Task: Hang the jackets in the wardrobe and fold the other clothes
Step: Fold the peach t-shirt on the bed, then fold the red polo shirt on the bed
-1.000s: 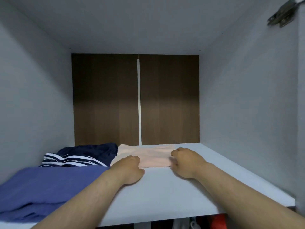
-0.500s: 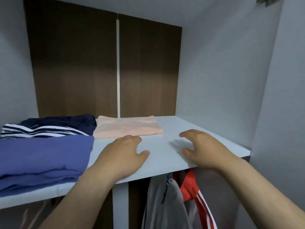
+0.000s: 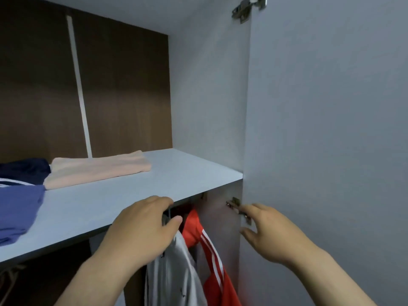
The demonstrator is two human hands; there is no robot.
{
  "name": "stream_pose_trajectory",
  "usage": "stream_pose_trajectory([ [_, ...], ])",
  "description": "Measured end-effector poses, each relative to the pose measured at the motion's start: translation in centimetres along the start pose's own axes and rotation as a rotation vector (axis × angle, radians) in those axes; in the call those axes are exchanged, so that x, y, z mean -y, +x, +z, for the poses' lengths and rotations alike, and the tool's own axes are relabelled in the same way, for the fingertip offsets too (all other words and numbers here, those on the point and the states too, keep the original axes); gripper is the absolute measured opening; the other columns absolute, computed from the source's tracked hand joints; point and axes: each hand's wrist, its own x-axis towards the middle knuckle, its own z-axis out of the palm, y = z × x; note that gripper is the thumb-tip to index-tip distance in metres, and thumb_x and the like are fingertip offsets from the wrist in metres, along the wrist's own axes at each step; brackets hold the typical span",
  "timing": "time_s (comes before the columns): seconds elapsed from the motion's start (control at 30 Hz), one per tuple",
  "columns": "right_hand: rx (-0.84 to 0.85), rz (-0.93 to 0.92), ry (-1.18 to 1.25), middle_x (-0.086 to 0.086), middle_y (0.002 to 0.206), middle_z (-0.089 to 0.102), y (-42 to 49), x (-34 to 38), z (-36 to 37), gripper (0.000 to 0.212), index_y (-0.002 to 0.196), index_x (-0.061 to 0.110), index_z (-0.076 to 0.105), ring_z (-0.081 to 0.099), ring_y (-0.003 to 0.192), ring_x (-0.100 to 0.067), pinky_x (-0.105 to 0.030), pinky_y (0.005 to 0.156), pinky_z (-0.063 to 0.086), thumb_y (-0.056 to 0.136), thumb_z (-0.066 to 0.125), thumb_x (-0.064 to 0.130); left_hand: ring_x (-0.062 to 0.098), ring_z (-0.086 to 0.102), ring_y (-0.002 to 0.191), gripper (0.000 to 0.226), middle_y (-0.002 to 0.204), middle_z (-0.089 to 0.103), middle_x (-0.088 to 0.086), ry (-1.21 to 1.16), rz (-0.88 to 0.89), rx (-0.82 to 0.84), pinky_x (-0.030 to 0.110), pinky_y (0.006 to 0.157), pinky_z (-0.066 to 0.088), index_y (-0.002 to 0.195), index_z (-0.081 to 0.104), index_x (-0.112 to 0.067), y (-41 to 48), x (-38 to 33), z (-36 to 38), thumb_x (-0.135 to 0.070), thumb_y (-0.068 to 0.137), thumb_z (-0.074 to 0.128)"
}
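The white jacket (image 3: 174, 272) and the red jacket (image 3: 212, 250) are already hung inside the wardrobe, side by side below the shelf (image 3: 176, 173), at its right end. On the shelf three folded pieces are laid: a pink garment (image 3: 99, 171) near the middle, a navy striped garment (image 3: 24, 171) just beside it on the left, and a blue garment (image 3: 17, 208) in front of that one. Both parts of the task are therefore judged done for everything shown. Whether more clothes wait outside the view cannot be told. Closing the door (image 3: 331, 151) may be all that is left. The left hand (image 3: 143, 228) is held in front of the shelf edge, above the white jacket, its grip loosely spread and nothing held. The right hand (image 3: 269, 233) is held near the inner edge of the door, by the lower hinge (image 3: 234, 203), its grip spread with thumb and fingers apart. Contact with the door cannot be made out. A second ago both hands were pressed against the pink garment on the shelf. Half a second ago they were drawn back to the shelf's front. Now they are off the shelf altogether. The pink garment is left where it was, and the view is swung right and downward, so that more of the jackets and the door is shown.
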Motion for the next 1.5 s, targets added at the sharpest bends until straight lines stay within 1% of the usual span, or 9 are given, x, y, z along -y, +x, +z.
stream_pose_trajectory([
  [0.33, 0.045, 0.2, 0.047, 0.008, 0.15, 0.042, -15.1, -9.5, -2.6, 0.056, 0.15, 0.028, 0.034, 0.042, 0.135, -0.016, -0.028, 0.107, 0.038, 0.098, 0.048, 0.044, 0.007, 0.044, 0.13, 0.049, 0.14, 0.048, -0.017, -0.021, 0.093, 0.194, 0.024, 0.101, 0.037, 0.139, 0.045, -0.035, -6.3, -13.1, 5.6, -0.054, 0.093, 0.047],
  [0.5, 0.101, 0.294, 0.078, 0.006, 0.144, 0.047, -23.9, -13.1, -4.3, 0.052, 0.148, 0.029, 0.037, 0.045, 0.131, -0.017, -0.031, 0.103, 0.042, 0.099, 0.049, 0.041, 0.008, 0.045, 0.131, 0.08, 0.14, 0.051, -0.013, -0.035, 0.228, 0.332, 0.023, 0.108, 0.034, 0.138, 0.049, -0.032, -10.0, -21.3, 9.0, -0.071, 0.072, 0.024],
  [0.57, 0.114, 0.35, 0.065, 0.003, 0.139, 0.051, -27.4, -14.6, -5.0, 0.048, 0.144, 0.028, 0.041, 0.048, 0.127, -0.02, -0.035, 0.101, 0.044, 0.099, 0.049, 0.041, 0.006, 0.04, 0.135, 0.07, 0.146, 0.045, -0.015, -0.057, 0.3, 0.369, 0.021, 0.109, 0.028, 0.141, 0.045, -0.033, -11.3, -24.8, 10.2, -0.068, 0.082, 0.031],
  [0.7, 0.1, 0.52, 0.033, 0.004, 0.139, 0.053, -34.4, -18.1, -6.6, 0.048, 0.144, 0.031, 0.042, 0.049, 0.127, -0.02, -0.036, 0.103, 0.044, 0.098, 0.048, 0.045, 0.004, 0.038, 0.136, 0.052, 0.147, 0.041, -0.02, -0.155, 0.44, 0.481, 0.023, 0.11, 0.032, 0.142, 0.042, -0.035, -13.4, -31.5, 13.5, -0.057, 0.094, 0.045],
  [0.8, 0.089, 0.668, 0.019, 0.005, 0.139, 0.053, -39.4, -20.7, -7.3, 0.048, 0.143, 0.032, 0.043, 0.049, 0.126, -0.019, -0.035, 0.103, 0.044, 0.098, 0.048, 0.046, 0.002, 0.042, 0.131, 0.052, 0.144, 0.042, -0.022, -0.211, 0.557, 0.598, 0.025, 0.108, 0.036, 0.141, 0.044, -0.036, -14.5, -36.1, 16.6, -0.057, 0.093, 0.047],
  [1.07, 0.084, 1.098, -0.051, 0.001, 0.143, 0.051, -50.6, -24.7, -8.1, 0.049, 0.143, 0.026, 0.044, 0.047, 0.131, -0.021, -0.033, 0.103, 0.04, 0.097, 0.049, 0.043, 0.007, 0.035, 0.139, 0.053, 0.152, 0.036, -0.017, -0.292, 0.826, 0.789, 0.029, 0.113, 0.032, 0.145, 0.039, -0.034, -15.4, -47.2, 23.7, -0.053, 0.096, 0.044],
  [1.17, 0.13, 1.256, -0.085, -0.005, 0.131, 0.057, -53.9, -24.6, -8.8, 0.041, 0.132, 0.022, 0.05, 0.052, 0.122, -0.027, -0.035, 0.093, 0.043, 0.095, 0.051, 0.039, 0.008, 0.038, 0.137, 0.05, 0.149, 0.041, -0.016, -0.346, 0.933, 0.837, 0.029, 0.111, 0.034, 0.142, 0.043, -0.033, -16.8, -51.3, 25.8, -0.051, 0.096, 0.046],
  [1.4, 0.052, 1.575, -0.118, -0.008, 0.131, 0.059, -61.4, -21.8, -10.6, 0.037, 0.127, 0.016, 0.055, 0.053, 0.121, -0.029, -0.043, 0.096, 0.045, 0.094, 0.052, 0.033, 0.008, 0.039, 0.137, 0.055, 0.149, 0.042, -0.012, -0.391, 1.229, 0.954, 0.024, 0.11, 0.032, 0.141, 0.045, -0.031, -23.1, -59.7, 27.5, -0.057, 0.093, 0.041],
  [1.5, 0.01, 1.682, -0.085, -0.007, 0.129, 0.059, -64.8, -20.2, -10.8, 0.036, 0.126, 0.018, 0.055, 0.055, 0.119, -0.029, -0.043, 0.095, 0.046, 0.094, 0.052, 0.034, 0.008, 0.042, 0.135, 0.048, 0.147, 0.045, -0.012, -0.405, 1.331, 1.0, 0.026, 0.11, 0.034, 0.14, 0.046, -0.031, -26.3, -62.6, 27.1, -0.05, 0.095, 0.049],
])
